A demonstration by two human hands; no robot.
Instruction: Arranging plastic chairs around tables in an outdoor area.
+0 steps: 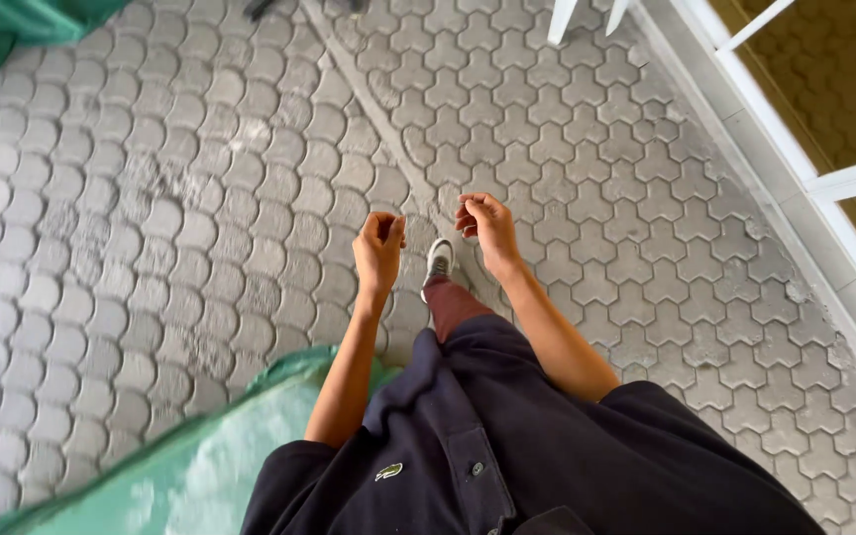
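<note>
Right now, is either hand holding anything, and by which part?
Cannot tell: left hand and right hand are curled with fingertips pinched, but nothing shows between them.

An outdoor paved yard: grey interlocking paving stones (200, 198) cover the ground, a white railing (795, 168) at two o'clock, green tarpaulin (200, 466) at seven o'clock.

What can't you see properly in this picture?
- Head view: whether the left hand or right hand pinches anything; curled fingers hide it.
- Most of the grey shoe; the leg covers it.
- The green sheet: cut off by the bottom edge.
- White frame: cut off at the right.
</note>
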